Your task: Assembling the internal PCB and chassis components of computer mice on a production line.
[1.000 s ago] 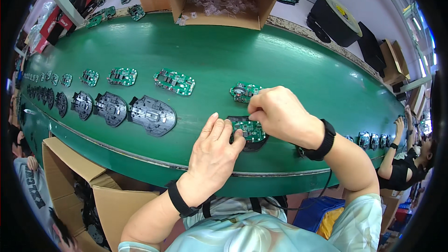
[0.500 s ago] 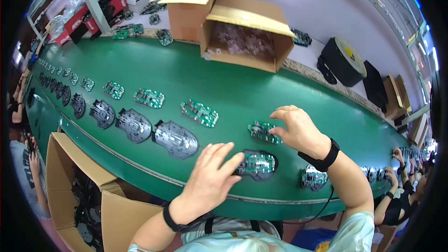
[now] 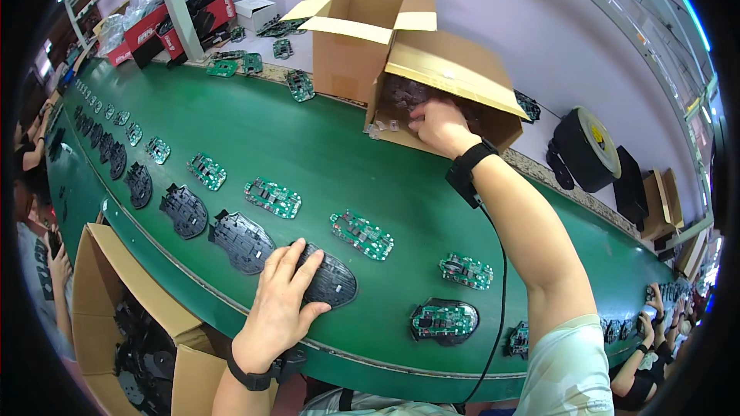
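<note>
My left hand (image 3: 279, 300) lies over the end of a black mouse bottom shell (image 3: 333, 281), fingers on its far edge and thumb on its near edge. My right hand (image 3: 443, 125) reaches into a tipped cardboard box (image 3: 455, 69) of small clear plastic pieces (image 3: 405, 92). Its fingers are curled, the tips partly hidden; what they hold cannot be made out. Between the hands lies a green circuit board (image 3: 362, 236). Right of it rests another board (image 3: 466, 270) with a dark wheel. Nearer to me, a shell with a board fitted in it (image 3: 445, 321) sits on the green belt (image 3: 385, 293).
Rows of shells (image 3: 183, 210) and boards (image 3: 273, 198) run off to the left. A box of black parts (image 3: 185, 323) stands at the near left edge. Behind the belt are an upright carton (image 3: 351, 54) and a black reel (image 3: 586, 150). A cable (image 3: 502, 285) hangs beside my right arm.
My right hand has left the wheeled board and moved up into the tipped box. My left hand has moved left from the fitted shell onto the bare shell. The whole view has shifted.
</note>
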Action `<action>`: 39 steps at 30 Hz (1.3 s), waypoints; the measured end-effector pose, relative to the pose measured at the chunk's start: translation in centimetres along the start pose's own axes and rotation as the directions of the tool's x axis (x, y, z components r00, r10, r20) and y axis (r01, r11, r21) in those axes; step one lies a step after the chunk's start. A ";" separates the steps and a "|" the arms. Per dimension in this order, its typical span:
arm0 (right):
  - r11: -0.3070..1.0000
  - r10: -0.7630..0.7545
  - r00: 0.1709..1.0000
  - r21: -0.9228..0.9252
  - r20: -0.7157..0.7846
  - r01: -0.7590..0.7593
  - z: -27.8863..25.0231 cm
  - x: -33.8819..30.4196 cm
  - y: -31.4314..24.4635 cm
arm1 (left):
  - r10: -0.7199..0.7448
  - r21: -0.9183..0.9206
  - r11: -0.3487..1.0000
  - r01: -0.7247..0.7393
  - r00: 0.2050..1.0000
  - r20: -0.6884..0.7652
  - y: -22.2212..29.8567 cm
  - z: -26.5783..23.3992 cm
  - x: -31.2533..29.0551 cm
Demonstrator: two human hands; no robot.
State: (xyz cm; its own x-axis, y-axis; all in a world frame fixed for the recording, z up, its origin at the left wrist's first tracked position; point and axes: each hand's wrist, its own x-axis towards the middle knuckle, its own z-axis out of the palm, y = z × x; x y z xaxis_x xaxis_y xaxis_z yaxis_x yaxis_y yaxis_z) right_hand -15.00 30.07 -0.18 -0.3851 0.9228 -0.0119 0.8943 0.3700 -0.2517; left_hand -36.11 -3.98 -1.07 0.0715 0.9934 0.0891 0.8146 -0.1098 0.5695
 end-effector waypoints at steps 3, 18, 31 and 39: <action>0.997 -0.057 0.998 -0.049 -0.002 0.057 0.6 2.9 0.0 | -0.018 -0.008 1.000 0.018 1.000 0.017 0.6 -1.1 1.4; 0.938 -0.172 0.972 0.276 -0.158 0.211 -2.9 -3.1 -0.8 | 0.017 -0.183 0.983 -0.020 1.000 -0.017 4.6 2.5 1.4; 0.821 -0.499 0.866 0.332 0.021 0.465 2.0 -23.9 -7.0 | 0.078 -0.133 0.988 -0.077 0.997 0.001 2.8 3.4 0.7; 0.902 -0.410 0.905 0.195 0.109 0.385 3.4 -24.6 -7.7 | 0.089 -0.167 0.982 -0.086 0.996 0.013 1.9 3.7 0.5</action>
State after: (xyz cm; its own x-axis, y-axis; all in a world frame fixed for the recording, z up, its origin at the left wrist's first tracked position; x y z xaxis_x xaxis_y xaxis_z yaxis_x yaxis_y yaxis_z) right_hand -13.15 4.15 -1.29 -0.7404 0.6721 -0.0128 0.6138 0.6681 -0.4207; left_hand -32.43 -3.53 -2.98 0.1517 0.9800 0.1286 0.6979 -0.1983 0.6882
